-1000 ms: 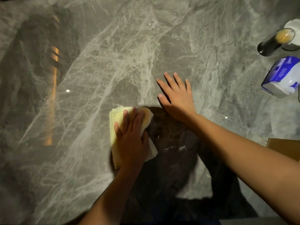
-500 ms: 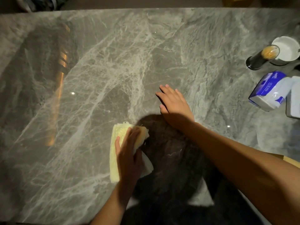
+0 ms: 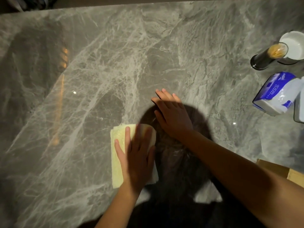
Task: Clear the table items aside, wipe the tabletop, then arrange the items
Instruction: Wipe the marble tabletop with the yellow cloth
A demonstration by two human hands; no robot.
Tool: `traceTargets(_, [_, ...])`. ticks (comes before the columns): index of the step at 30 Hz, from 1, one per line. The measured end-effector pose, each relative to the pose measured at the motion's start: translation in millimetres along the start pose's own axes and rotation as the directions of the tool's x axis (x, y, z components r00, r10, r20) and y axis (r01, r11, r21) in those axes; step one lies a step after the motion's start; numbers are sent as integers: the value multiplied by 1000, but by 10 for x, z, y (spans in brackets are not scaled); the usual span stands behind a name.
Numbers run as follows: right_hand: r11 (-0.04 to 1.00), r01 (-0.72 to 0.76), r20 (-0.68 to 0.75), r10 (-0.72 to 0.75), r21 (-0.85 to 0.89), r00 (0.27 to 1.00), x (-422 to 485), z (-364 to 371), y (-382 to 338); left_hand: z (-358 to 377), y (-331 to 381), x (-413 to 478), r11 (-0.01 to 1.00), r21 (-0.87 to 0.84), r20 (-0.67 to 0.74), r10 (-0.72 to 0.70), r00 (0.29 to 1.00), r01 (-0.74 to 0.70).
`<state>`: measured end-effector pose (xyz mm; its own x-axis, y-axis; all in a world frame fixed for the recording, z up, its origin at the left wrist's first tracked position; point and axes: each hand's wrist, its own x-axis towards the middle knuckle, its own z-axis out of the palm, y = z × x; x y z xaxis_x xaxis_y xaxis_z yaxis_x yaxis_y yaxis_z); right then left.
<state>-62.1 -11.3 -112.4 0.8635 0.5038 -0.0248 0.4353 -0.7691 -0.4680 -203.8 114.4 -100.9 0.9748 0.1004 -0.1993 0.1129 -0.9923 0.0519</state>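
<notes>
A folded pale yellow cloth (image 3: 117, 152) lies flat on the grey marble tabletop (image 3: 115, 66), near the front middle. My left hand (image 3: 137, 155) presses down on the cloth with its fingers spread over it. My right hand (image 3: 172, 116) rests flat on the bare marble just right of and beyond the cloth, fingers apart, holding nothing. The table's items stand aside at the right edge: a dark cylinder of toothpicks (image 3: 269, 55), a white bowl (image 3: 294, 45) and a blue-and-white tissue pack (image 3: 276, 94).
A pale box (image 3: 299, 102) sits at the right edge beside the tissue pack. A wooden corner (image 3: 289, 171), maybe a chair, pokes up at the front right. The table's far edge runs along the top. My shadow darkens the marble under my arms.
My left hand has slid the cloth a little toward me and turned over it. My right hand stays flat on the marble. The view has tilted up, showing the far edge.
</notes>
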Motion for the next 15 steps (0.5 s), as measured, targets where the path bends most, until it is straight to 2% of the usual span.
traceTargets(9, [1000,-10,7,10,-1,1000,-5,-40,-4,-149,-103,605,982,-107,-36,-162,986,158])
traceTargets(15, [999,-22,-2,22,-40,1000,7,-21,-12,-238,-179,1069,982,-179,-107,-73,992,53])
